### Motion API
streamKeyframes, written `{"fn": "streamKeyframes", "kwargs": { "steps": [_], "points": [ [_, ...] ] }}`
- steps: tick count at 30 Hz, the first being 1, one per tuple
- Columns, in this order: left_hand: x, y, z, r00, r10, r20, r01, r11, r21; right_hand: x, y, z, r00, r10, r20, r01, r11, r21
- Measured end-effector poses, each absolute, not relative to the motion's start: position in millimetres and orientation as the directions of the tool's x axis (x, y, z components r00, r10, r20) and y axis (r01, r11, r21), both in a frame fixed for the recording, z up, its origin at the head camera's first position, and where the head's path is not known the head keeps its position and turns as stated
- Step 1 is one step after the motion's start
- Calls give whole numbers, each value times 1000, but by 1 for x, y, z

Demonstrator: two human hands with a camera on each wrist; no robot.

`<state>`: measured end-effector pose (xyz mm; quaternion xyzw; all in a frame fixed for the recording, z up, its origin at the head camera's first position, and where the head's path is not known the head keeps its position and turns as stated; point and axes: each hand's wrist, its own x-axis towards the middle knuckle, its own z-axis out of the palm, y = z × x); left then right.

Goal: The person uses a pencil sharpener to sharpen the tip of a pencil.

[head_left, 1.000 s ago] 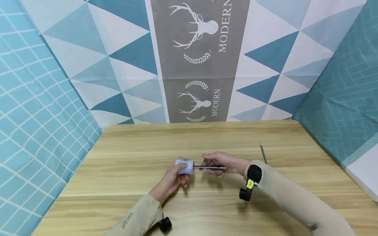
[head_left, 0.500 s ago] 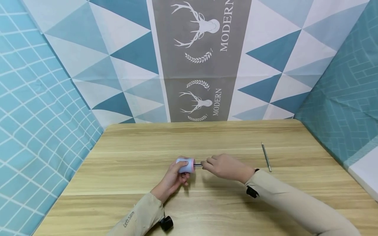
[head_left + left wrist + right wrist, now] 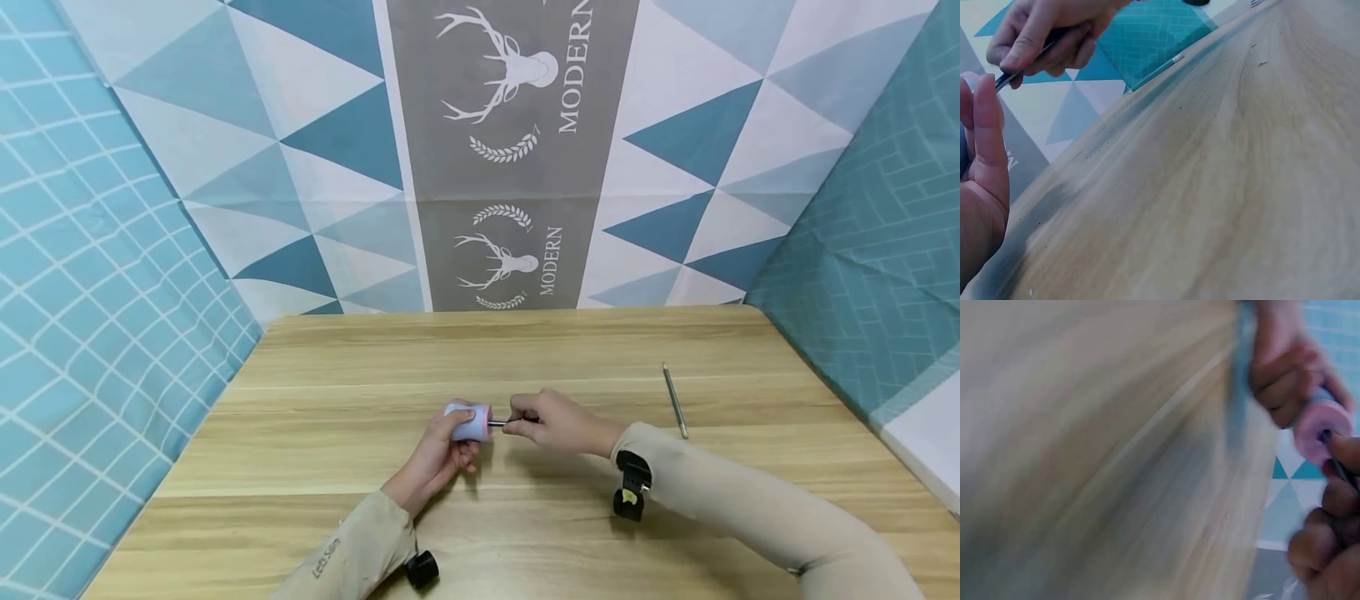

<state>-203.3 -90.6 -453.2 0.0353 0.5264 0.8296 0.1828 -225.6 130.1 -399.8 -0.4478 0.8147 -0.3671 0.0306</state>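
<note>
My left hand (image 3: 442, 454) grips a small light blue pencil sharpener (image 3: 468, 422) with a pink end, lying sideways above the table. A dark pencil (image 3: 498, 423) runs into the hole in that pink end, which faces right. My right hand (image 3: 564, 423) pinches the pencil close to the sharpener, fingers curled round its shaft. In the right wrist view the pink face (image 3: 1321, 428) shows the pencil in its central hole; that view is blurred. The pencil's tip is hidden inside.
A second pencil (image 3: 675, 402) lies on the wooden table (image 3: 337, 358), right of both hands. Patterned cloth hangs behind and at both sides. A white object (image 3: 926, 442) stands at the right edge. Each wrist wears a small black camera.
My right hand first lay under the pencil with loose fingers, turned palm down over it, then rolled back, still pinching it near the sharpener. The left hand and sharpener have hardly moved.
</note>
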Motion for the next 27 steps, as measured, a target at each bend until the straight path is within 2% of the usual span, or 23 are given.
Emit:
{"fn": "streamKeyframes", "kwargs": {
  "steps": [2,3,4,6,8,10,12,14,17,19,20,22,23,25,27],
  "points": [
    [-203,-90,-453,-928,348,-131,-267,-375,888,-227,131,-396,-694,-717,69,-414,319,-853],
    [-203,-90,-453,-927,352,-128,-265,-373,889,-228,131,-395,-714,-699,-43,-243,305,-921],
    [-203,-90,-453,-927,354,-125,-262,-372,890,-230,132,-393,-712,-687,-147,-75,282,-956],
    [-203,-90,-452,-928,353,-117,-253,-371,894,-234,133,-392,-667,-675,-314,189,255,-948],
    [-202,-90,-452,-930,351,-110,-245,-368,897,-238,134,-392,-611,-681,-405,332,243,-911],
    [-202,-90,-452,-930,352,-106,-240,-365,900,-240,134,-392,-567,-702,-431,377,244,-893],
    [-202,-91,-452,-928,360,-95,-232,-361,903,-241,136,-392,-564,-713,-417,341,259,-904],
    [-201,-92,-453,-925,371,-80,-223,-359,906,-239,138,-389,-592,-716,-371,216,302,-928],
    [-201,-92,-453,-918,394,-52,-210,-370,905,-234,144,-379,-664,-713,-225,-125,402,-907],
    [-201,-92,-452,-915,402,-39,-206,-383,901,-229,149,-371,-681,-727,-82,-397,461,-793],
    [-201,-92,-452,-914,404,-34,-206,-390,898,-227,150,-368,-668,-744,-8,-515,470,-717],
    [-201,-91,-452,-913,406,-30,-207,-401,893,-222,153,-366,-604,-785,137,-716,460,-525],
    [-202,-91,-452,-913,406,-30,-208,-403,891,-221,155,-367,-546,-812,207,-803,436,-407],
    [-202,-90,-453,-913,406,-31,-210,-403,891,-219,156,-374,-397,-862,316,-918,379,-121],
    [-202,-90,-453,-913,406,-31,-210,-403,891,-219,155,-383,-229,-892,389,-917,331,221]
  ]
}}
